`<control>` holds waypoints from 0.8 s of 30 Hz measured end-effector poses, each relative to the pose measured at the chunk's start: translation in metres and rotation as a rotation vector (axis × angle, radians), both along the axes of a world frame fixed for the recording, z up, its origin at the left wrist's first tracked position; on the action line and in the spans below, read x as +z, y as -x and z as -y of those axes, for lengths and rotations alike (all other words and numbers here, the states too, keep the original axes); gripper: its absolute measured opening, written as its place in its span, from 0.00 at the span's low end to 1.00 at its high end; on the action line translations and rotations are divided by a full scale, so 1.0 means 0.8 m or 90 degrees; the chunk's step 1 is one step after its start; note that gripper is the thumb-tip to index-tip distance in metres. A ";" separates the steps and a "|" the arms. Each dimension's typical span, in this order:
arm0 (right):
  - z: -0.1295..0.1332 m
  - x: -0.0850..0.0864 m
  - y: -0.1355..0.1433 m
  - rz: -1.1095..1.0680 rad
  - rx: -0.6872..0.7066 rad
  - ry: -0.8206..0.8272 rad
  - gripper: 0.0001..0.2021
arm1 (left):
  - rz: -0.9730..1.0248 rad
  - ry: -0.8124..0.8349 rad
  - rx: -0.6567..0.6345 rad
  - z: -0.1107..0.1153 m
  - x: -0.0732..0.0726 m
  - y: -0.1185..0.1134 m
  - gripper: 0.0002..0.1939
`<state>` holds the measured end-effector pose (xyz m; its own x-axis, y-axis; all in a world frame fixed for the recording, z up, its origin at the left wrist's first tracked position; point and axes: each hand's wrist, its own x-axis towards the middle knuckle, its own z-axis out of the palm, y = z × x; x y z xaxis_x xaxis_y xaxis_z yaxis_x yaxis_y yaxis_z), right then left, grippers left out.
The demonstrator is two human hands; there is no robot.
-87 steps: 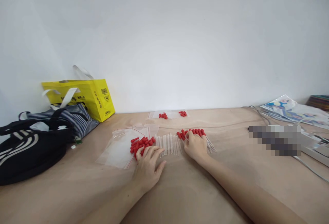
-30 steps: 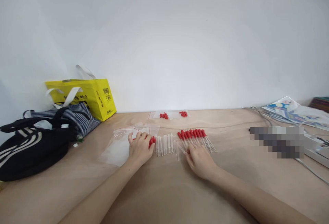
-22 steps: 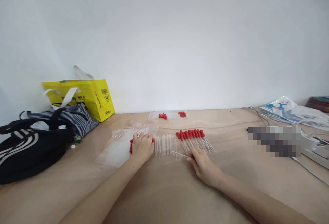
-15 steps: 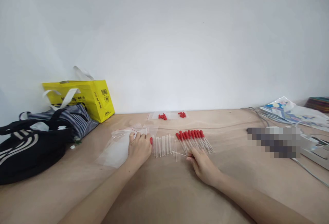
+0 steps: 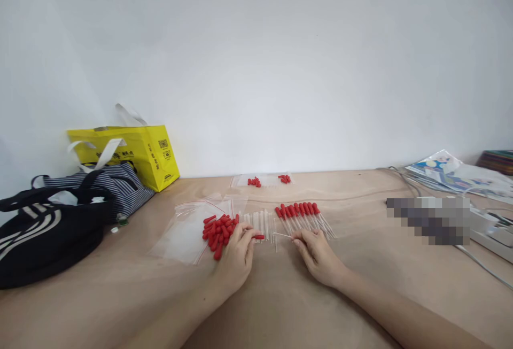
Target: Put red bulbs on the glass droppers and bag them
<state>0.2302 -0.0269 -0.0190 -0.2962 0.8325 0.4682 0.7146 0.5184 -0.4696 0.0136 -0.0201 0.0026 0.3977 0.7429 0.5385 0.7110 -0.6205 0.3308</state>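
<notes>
Between the fingertips of my left hand (image 5: 238, 255) is a red rubber dropper bulb (image 5: 259, 237), its end pointing right. My right hand (image 5: 317, 255) pinches a thin clear dropper tube (image 5: 282, 235) that points left toward the bulb; a small gap separates the two. A pile of red bulbs (image 5: 218, 233) lies just behind and left of my left hand. Several clear tubes (image 5: 262, 220) lie side by side on the table between the hands, partly covered by my left fingers. Behind my right hand lies a row of droppers with red bulbs fitted (image 5: 298, 210).
Clear zip bags (image 5: 176, 234) lie under and beside the pile. Another bag with small red bulbs (image 5: 254, 182) lies by the wall. A yellow bag (image 5: 160, 162), a striped bag (image 5: 128, 191) and a black bag (image 5: 48, 242) stand left. A power strip (image 5: 491, 239) and cables lie right.
My left hand has come away from the bulb pile toward the right and nearer me, now with a red bulb in its fingers. The pile is uncovered. My right hand has hardly moved.
</notes>
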 end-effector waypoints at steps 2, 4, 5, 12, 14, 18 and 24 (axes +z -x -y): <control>0.001 -0.001 0.002 0.008 -0.004 -0.003 0.11 | 0.014 0.019 -0.006 0.000 -0.006 -0.002 0.10; 0.002 -0.002 0.004 0.012 0.004 -0.007 0.11 | 0.016 0.037 -0.002 0.001 -0.014 -0.002 0.08; 0.003 -0.003 0.006 0.016 0.011 -0.010 0.11 | 0.018 0.042 0.002 0.001 -0.017 -0.001 0.08; 0.007 -0.006 0.017 0.030 0.082 -0.040 0.10 | 0.028 0.048 0.006 0.003 -0.017 -0.003 0.08; 0.007 -0.006 0.017 0.028 0.082 -0.045 0.10 | 0.030 0.040 0.002 0.005 -0.015 -0.005 0.08; 0.007 -0.007 0.015 0.017 0.058 -0.065 0.10 | 0.034 0.026 0.006 0.007 -0.013 -0.005 0.08; 0.010 -0.002 0.016 0.045 0.103 -0.049 0.16 | 0.050 0.021 0.010 0.007 -0.013 -0.004 0.08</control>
<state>0.2174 -0.0351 -0.0207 -0.4571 0.7338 0.5025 0.6488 0.6616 -0.3759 0.0167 -0.0259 -0.0078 0.3435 0.7664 0.5429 0.6918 -0.5974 0.4057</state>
